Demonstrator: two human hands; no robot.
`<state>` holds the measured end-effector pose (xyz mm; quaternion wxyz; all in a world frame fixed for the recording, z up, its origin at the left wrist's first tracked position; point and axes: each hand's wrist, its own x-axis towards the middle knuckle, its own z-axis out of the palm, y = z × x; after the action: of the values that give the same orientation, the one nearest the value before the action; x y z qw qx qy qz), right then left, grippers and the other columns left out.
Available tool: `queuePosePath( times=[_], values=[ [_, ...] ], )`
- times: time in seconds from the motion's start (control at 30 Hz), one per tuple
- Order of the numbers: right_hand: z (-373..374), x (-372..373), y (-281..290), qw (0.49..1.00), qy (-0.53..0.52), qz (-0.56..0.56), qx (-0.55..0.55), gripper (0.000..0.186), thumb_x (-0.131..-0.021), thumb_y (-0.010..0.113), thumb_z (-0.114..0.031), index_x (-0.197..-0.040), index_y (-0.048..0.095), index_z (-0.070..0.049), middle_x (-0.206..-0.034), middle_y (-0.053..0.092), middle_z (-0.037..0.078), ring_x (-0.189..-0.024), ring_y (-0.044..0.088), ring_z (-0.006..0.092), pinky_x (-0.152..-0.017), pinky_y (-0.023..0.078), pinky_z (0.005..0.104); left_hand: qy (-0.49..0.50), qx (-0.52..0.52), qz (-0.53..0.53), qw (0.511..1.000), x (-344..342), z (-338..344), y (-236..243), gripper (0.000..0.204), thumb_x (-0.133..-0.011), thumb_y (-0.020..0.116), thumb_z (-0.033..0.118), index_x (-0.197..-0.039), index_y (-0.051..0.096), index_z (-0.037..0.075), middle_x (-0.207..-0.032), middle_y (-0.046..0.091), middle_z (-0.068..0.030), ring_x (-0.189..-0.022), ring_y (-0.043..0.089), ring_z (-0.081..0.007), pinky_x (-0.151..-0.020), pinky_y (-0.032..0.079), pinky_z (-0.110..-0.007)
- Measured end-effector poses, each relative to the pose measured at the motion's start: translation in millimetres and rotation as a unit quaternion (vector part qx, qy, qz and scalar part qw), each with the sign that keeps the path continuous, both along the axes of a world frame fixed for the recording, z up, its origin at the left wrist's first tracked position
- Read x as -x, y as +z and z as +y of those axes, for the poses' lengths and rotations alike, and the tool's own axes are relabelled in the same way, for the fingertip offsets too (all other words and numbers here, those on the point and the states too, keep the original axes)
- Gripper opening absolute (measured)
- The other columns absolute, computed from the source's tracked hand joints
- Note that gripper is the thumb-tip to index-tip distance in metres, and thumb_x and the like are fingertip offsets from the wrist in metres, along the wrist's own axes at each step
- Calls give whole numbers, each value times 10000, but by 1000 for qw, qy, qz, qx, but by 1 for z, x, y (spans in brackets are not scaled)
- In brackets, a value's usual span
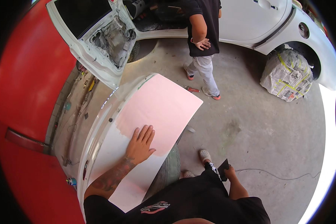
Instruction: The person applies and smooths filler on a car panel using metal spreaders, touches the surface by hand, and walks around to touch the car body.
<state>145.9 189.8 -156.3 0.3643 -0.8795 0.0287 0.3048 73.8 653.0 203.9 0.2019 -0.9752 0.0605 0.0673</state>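
Observation:
My left hand lies flat, fingers spread, on a large curved car body panel that is pink over most of its far part and white toward me. The palm rests where the pink meets the white. My right hand hangs by my side at the lower right, closed around a small dark flat piece, probably a spreader or sanding sheet. The panel rests on a rounded support that is mostly hidden beneath it.
Another person in a black shirt and light trousers stands beyond the panel beside a white car with its door open. A newspaper-masked wheel sits at right. A red vehicle fills the left. A thin cable crosses the concrete floor.

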Motion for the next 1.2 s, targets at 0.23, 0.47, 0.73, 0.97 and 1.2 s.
queuePosePath(
  times=[0.23,0.47,0.73,0.97,1.2],
  values=[
    [-1,-4,2,1000,-5,13,15,413,-706,575,-146,-1106,627,-59,-1016,664,212,-990,621,388,-840,499,449,13,-16,-32,999,-40,3,0,811,-834,578,539,-1419,354,25,-1517,269,-145,-1414,203,-285,-1131,153,-521],
    [-2,-8,1,1000,-3,-9,-9,398,-719,569,-145,-1100,627,-45,-989,670,214,-958,633,396,-818,502,460,7,-15,-70,997,-107,20,-6,822,-829,581,536,-1418,350,11,-1517,268,-151,-1416,204,-289,-1136,140,-526],
    [-4,-11,1,998,-49,31,-16,366,-790,594,-148,-1133,604,-23,-1008,672,201,-967,642,362,-830,497,427,17,-26,-57,998,-120,23,2,803,-853,558,520,-1424,331,3,-1523,257,-141,-1418,199,-283,-1145,146,-495],
    [1,-12,-2,1000,0,19,1,368,-797,607,-161,-1142,599,-32,-1030,665,211,-987,629,390,-840,493,444,26,-23,-41,999,-88,19,0,788,-867,550,500,-1433,315,5,-1531,244,-130,-1422,193,-276,-1145,168,-466],
    [12,-10,5,998,34,18,44,342,-836,584,-165,-1159,596,-51,-1028,668,180,-989,632,357,-837,482,414,43,-22,-38,998,-50,13,-2,778,-861,561,493,-1425,333,8,-1524,264,-127,-1420,201,-274,-1139,181,-470]
  ],
)
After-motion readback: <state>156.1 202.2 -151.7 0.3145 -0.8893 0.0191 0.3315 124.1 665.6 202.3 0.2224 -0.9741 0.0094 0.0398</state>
